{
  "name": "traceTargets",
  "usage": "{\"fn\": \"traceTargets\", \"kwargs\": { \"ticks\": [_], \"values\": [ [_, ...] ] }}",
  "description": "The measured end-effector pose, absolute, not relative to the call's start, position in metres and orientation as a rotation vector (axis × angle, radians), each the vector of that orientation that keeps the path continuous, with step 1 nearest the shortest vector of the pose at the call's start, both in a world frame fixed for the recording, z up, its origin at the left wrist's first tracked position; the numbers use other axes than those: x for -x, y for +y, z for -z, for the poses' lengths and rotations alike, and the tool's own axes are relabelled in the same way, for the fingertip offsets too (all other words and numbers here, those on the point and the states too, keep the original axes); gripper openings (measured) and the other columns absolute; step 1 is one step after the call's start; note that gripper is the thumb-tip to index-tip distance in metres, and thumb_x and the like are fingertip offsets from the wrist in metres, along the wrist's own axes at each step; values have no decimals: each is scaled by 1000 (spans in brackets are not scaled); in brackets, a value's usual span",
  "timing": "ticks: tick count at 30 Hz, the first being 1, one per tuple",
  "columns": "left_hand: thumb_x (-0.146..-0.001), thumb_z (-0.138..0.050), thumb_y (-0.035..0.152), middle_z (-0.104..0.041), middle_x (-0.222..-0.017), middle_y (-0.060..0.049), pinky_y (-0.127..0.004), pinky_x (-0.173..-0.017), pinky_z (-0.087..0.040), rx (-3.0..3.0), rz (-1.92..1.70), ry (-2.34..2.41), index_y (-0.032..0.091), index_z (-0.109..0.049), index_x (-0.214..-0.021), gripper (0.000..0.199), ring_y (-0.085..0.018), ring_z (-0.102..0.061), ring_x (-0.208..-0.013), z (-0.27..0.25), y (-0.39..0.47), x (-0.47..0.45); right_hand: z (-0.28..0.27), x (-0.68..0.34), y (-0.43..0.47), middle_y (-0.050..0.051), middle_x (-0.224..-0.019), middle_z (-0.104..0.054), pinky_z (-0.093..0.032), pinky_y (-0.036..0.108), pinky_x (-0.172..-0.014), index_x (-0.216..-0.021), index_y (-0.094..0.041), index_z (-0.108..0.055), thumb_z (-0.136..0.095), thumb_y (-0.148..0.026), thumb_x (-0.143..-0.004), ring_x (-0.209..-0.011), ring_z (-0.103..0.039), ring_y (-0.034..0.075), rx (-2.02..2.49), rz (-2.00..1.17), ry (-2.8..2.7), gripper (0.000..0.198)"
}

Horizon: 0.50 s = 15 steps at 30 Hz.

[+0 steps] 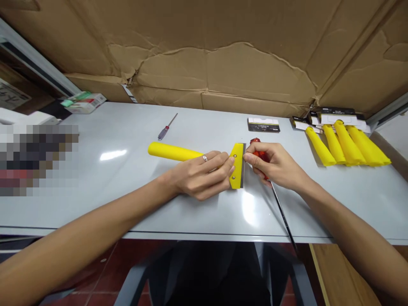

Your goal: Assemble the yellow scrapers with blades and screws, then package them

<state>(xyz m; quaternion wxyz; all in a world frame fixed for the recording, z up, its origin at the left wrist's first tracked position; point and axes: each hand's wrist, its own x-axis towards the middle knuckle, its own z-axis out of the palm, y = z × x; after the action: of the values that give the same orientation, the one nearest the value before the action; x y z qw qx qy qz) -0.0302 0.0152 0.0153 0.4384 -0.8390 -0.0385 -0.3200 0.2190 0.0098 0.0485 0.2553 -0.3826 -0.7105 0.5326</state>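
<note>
My left hand (pixel 204 178) is closed around the neck of a yellow scraper (pixel 178 153), whose long handle points left over the table. Two screws show on the scraper's wide head, and a thin metal blade (pixel 243 170) runs along its right edge. My right hand (pixel 279 165) keeps a long screwdriver (pixel 280 208) in its curled fingers; the red handle is up and the dark shaft slants down past the table's front edge. Thumb and forefinger of that hand are pinched at the blade's edge.
A small screwdriver (pixel 164 132) lies behind the scraper. One black-and-white blade box (pixel 263 125) lies at the back, with several yellow scrapers (pixel 350 144) at the right. A carton (pixel 84 103) sits at the back left. Cardboard (pixel 223 72) walls the rear of the table (pixel 95 187).
</note>
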Motion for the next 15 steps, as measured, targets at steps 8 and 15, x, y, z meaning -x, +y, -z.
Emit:
{"fn": "traceTargets", "kwargs": {
  "ticks": [8,15],
  "values": [
    [-91,-70,3,-75,-106,-11,-33,-68,-70,2143,900,-220,16,-66,-94,14,-21,-74,-90,-18,15,31,-87,-287,42,-1,-60,-52,-34,24,-30,-95,-13,-70,-71,-48,-95,-39,-54,13,1003,-573,-1492,35],
    [-91,-64,2,-77,-99,-11,-31,-61,-63,2121,951,-302,15,-69,-95,15,-21,-74,-84,-15,16,34,-79,-332,79,-3,-51,-42,-22,27,-25,-82,-16,-68,-62,-71,-93,-34,-46,12,989,-195,-1342,56]
  ]
}}
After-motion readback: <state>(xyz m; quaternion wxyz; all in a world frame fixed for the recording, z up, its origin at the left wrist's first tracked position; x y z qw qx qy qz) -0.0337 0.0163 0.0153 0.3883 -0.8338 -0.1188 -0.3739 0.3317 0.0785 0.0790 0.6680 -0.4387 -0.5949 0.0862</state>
